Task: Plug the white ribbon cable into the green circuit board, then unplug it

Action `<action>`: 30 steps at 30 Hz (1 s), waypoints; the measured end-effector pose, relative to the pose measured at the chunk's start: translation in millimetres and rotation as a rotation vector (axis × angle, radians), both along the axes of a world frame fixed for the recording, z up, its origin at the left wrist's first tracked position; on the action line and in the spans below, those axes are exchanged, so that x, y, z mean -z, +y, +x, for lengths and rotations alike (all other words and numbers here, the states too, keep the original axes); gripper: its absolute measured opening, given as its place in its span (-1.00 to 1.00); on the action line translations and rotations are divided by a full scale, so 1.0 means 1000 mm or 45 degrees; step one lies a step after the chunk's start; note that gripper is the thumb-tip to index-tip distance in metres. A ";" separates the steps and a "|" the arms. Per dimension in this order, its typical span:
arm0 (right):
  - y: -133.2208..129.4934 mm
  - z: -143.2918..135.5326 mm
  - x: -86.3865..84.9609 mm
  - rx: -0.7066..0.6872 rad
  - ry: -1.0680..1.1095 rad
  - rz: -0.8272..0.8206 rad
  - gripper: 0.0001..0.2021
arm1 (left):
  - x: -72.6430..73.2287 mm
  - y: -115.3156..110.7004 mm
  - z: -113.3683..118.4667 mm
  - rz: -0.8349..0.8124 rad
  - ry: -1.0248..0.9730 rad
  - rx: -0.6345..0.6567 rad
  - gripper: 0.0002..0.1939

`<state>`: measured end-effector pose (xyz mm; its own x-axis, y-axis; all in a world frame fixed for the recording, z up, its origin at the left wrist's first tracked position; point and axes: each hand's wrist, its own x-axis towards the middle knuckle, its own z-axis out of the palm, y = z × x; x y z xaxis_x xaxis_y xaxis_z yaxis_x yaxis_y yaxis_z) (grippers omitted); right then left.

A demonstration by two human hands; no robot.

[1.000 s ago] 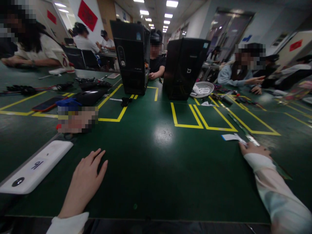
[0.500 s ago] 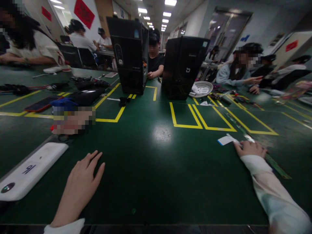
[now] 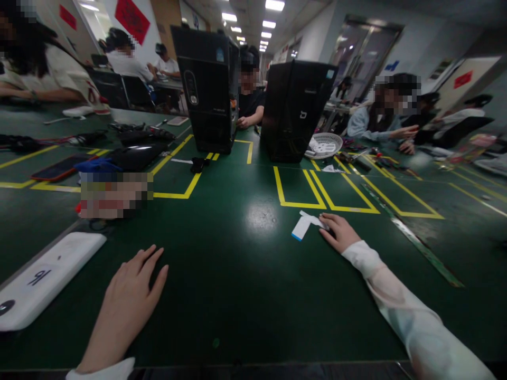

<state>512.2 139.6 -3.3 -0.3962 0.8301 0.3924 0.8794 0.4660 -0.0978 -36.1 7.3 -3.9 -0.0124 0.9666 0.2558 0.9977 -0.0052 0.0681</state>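
Observation:
Between the fingertips of my right hand (image 3: 340, 232) is one end of a white flat ribbon cable (image 3: 302, 227). Its wide free end has a blue edge and points left, towards the middle of the table. The thumb and fingers are closed around the other end, which they partly hide. My left hand (image 3: 132, 287) lies palm down at the lower left, fingers stretched out and apart, holding nothing. To its left is a white, rounded, flat device (image 3: 59, 277) with a dark logo.
Two black computer towers (image 3: 204, 95) stand at the back centre. A long thin green strip (image 3: 420, 243) lies right of my right hand. Yellow tape marks the green table (image 3: 237, 306). A white basket (image 3: 325, 145) and cables lie further back. Several people sit around.
My right hand has moved left from beside the green strip, bringing the ribbon cable with it. My left hand stays in place. The view has shifted slightly.

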 end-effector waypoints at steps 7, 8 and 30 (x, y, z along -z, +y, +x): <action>-0.007 -0.114 -0.008 -0.371 0.022 -0.049 -0.55 | -0.001 -0.001 0.002 0.015 0.003 -0.010 -0.29; -0.010 -0.130 -0.008 -0.405 0.034 -0.056 -0.55 | -0.001 -0.001 0.002 0.014 0.006 -0.007 -0.29; -0.084 -0.247 -0.028 -0.854 0.078 -0.309 -0.49 | 0.000 -0.001 0.004 0.012 0.002 -0.015 -0.35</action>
<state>265.5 55.3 24.4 -0.8350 0.4822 0.2652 0.4007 0.8630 -0.3075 -32.3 6.3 -3.7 -0.0232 0.9640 0.2650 0.9978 0.0057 0.0667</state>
